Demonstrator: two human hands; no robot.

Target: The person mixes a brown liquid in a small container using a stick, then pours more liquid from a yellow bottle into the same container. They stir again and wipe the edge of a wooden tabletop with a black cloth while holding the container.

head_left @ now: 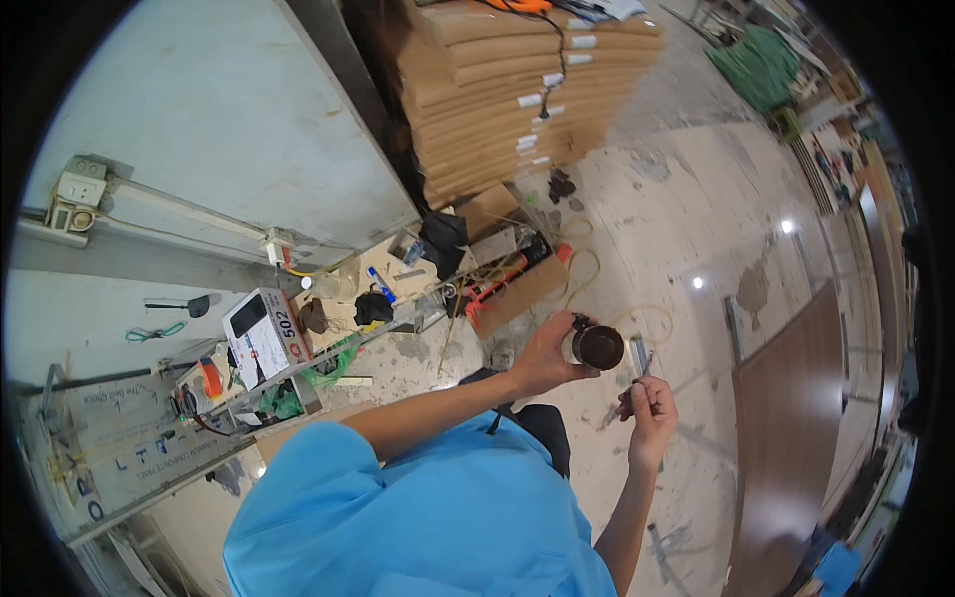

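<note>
- Head view: your left hand (547,356) comes in from the left, thumb and fingers clamped around an open-topped cylindrical container with a dark brown inside (576,346).
- That container is held up in front of your bright blue shirt (428,507), its mouth facing the camera.
- Your right hand (653,410) is just beside it, to the right and a little lower; thumb and fingertips are together on a small dark brown piece (626,403), too small to identify.
- Container and piece are near each other, apart.
- Beyond your left hand: an open brown cardboard box (532,295) with red and black items inside, on the pale, stained floor (686,234). A thin yellowish hose (587,291) loops beside it.
- Further off: a tall stack of flat brown cardboard (517,99).
- To your left: a cluttered bench bearing a white-and-red printed carton (265,340) and a blue tube-shaped item (381,285).
- To your right: a large glossy wood-brown panel (791,408), well apart from your hands.
</note>
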